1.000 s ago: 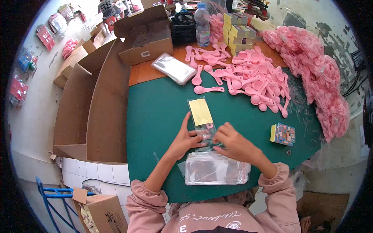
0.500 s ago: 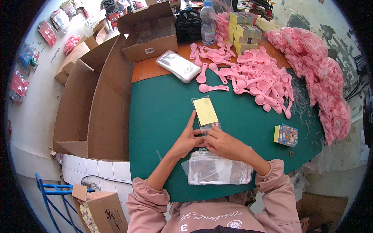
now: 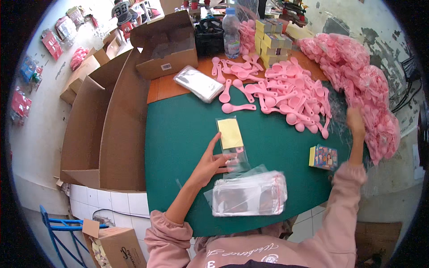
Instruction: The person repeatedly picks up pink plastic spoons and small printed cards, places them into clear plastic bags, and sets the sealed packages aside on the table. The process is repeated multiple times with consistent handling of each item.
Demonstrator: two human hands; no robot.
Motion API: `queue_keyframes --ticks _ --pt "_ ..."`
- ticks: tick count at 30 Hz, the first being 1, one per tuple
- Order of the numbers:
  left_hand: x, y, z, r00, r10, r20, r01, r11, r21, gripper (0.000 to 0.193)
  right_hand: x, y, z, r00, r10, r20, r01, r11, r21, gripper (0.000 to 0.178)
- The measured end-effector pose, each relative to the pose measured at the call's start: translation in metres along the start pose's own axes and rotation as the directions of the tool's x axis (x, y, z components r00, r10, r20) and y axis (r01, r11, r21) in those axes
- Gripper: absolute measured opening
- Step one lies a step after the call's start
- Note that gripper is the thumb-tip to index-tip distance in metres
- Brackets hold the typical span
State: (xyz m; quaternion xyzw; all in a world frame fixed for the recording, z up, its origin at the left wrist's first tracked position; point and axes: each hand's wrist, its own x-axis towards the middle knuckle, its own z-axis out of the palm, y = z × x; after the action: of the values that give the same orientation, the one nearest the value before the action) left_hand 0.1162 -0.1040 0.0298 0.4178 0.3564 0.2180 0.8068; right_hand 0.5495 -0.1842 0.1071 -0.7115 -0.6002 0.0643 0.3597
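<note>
My left hand lies with its fingers spread along the left side of a clear plastic sleeve, touching it. Inside the sleeve shows a yellow card, with a small pink bit just below it. My right hand is raised at the far right, in front of the bagged pink spoons; its fingers are too blurred to make out. Below that hand, a small stack of printed cards sits on the green table top. A pile of clear sleeves lies near the front edge.
Loose pink measuring spoons are heaped at the back right. Behind them stand bundled yellow card stacks and a water bottle. A wrapped pack of sleeves lies back left. Open cardboard boxes line the left side.
My right hand has left the lower end of the sleeve and swung out to the far right. My left hand stays by the sleeve, fingers now more spread.
</note>
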Motion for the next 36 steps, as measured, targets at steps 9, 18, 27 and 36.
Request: queue_keyframes --ticks 9,18,27,36 --pt "-0.006 -0.004 0.001 0.998 0.035 0.052 -0.029 0.994 -0.103 0.022 -0.065 -0.153 0.167 0.818 -0.399 0.414 0.354 0.917 0.185 0.035" --pt "-0.009 -0.005 0.007 0.914 0.403 0.047 -0.310 0.619 0.722 0.018 -0.063 -0.139 0.180 0.878 -0.265 0.399 0.015 0.847 0.531 0.015" --pt "-0.004 -0.009 0.007 0.916 0.381 -0.128 -0.204 0.715 0.668 0.013 -0.068 -0.136 0.198 0.786 0.014 0.619 -0.559 0.446 0.699 0.012" --pt "0.002 -0.020 0.004 0.900 0.338 -0.274 -0.237 0.909 0.343 0.020 -0.069 -0.139 0.203 0.817 0.121 0.564 -0.550 0.458 0.699 0.015"
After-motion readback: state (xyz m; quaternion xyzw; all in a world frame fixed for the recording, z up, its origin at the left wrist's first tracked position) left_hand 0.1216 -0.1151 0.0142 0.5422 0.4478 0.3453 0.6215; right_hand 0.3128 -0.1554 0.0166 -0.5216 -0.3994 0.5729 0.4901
